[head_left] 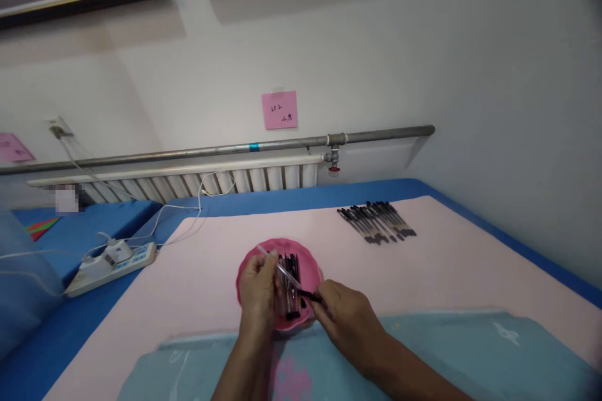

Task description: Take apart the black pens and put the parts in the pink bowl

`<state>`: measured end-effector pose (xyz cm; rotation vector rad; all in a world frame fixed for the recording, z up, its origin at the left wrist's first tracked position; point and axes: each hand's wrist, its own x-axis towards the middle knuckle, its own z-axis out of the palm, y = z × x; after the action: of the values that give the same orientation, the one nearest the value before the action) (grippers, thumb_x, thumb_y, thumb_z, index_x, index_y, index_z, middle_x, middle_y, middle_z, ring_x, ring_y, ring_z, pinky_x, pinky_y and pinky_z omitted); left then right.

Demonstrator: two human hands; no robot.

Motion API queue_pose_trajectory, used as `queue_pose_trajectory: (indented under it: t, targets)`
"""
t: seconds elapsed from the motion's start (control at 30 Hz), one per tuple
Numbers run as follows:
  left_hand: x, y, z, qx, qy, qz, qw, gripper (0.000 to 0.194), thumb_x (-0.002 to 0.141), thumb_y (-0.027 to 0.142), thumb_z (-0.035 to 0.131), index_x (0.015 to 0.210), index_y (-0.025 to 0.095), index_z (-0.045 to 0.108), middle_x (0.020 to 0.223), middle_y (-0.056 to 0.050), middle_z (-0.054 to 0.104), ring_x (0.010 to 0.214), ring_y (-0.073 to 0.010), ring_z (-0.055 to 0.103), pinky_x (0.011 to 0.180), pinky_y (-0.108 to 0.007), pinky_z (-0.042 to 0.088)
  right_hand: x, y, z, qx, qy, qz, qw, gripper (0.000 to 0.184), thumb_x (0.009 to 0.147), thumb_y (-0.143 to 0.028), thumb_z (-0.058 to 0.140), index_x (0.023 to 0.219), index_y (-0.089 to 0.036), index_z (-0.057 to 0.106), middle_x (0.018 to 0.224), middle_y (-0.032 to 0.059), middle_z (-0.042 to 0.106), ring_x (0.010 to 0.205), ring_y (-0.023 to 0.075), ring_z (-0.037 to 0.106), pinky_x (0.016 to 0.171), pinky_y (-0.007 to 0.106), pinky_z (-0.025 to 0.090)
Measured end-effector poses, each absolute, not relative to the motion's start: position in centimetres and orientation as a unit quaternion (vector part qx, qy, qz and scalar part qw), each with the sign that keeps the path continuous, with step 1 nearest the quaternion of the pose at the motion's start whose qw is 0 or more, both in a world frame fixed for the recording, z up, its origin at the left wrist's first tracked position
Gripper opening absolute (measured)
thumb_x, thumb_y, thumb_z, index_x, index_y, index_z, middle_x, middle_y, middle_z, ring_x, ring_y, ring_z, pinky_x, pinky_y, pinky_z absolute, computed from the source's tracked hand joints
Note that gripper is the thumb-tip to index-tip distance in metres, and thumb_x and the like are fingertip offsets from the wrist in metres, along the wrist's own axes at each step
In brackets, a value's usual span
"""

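Observation:
A pink bowl (pixel 305 257) sits on the pink table mat and holds several black pen parts (pixel 290 263). My left hand (pixel 258 291) is over the bowl's left side, fingers closed round a clear pen barrel (pixel 282 270) that slants up to the left. My right hand (pixel 345 316) is at the bowl's right edge, pinching a thin black pen piece (pixel 311 295) whose tip points at the lower end of the barrel. A row of several finished black pens (pixel 376 221) lies on the mat at the far right.
A white power strip (pixel 110 266) with plugs and cables lies at the left on the blue cloth. A pale blue plastic sheet (pixel 470 357) covers the near table edge. A radiator (pixel 211 182) and pipe run along the wall behind.

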<state>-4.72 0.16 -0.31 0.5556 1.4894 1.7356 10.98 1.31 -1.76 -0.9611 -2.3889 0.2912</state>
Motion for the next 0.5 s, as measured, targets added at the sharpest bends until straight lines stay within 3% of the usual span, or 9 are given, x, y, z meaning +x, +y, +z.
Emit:
queue_pose_trajectory:
  t: [0.2, 0.33, 0.5]
  targets:
    - [-6.8, 0.3, -0.4, 0.32, 0.712, 0.556, 0.284, 0.033, 0.068, 0.047, 0.058, 0.055, 0.021, 0.041, 0.036, 0.009, 0.038, 0.035, -0.008, 0.035, 0.039, -0.02, 0.026, 10.5, 2.6, -1.7, -0.367, -0.883, 0.111, 0.27, 0.013, 0.083, -0.013, 0.04, 0.077, -0.018, 0.05, 0.077, 0.0042, 0.061, 0.068, 0.0152, 0.056, 0.061, 0.025, 0.039]
    - [-6.2, 0.5, -0.8, 0.404, 0.77, 0.447, 0.209, 0.032, 0.068, 0.043, 0.058, 0.052, 0.02, 0.044, 0.046, 0.005, 0.049, 0.046, -0.0101, 0.044, 0.048, -0.022, 0.028, 10.1, 3.0, -1.7, -0.351, -0.884, 0.122, 0.285, 0.015, 0.085, -0.016, 0.04, 0.087, -0.018, 0.055, 0.081, 0.0044, 0.063, 0.074, 0.0156, 0.059, 0.067, 0.025, 0.043]
    - [-5.6, 0.9, -1.1, 0.471, 0.795, 0.339, 0.18, 0.026, 0.076, 0.037, 0.05, 0.058, 0.019, 0.05, 0.059, -0.001, 0.061, 0.058, -0.0142, 0.054, 0.054, -0.024, 0.029, 12.2, 5.8, -2.2, -0.427, -0.849, 0.066, 0.304, 0.018, 0.088, -0.022, 0.039, 0.079, -0.021, 0.055, 0.076, 0.0007, 0.062, 0.068, 0.0126, 0.058, 0.063, 0.021, 0.044]
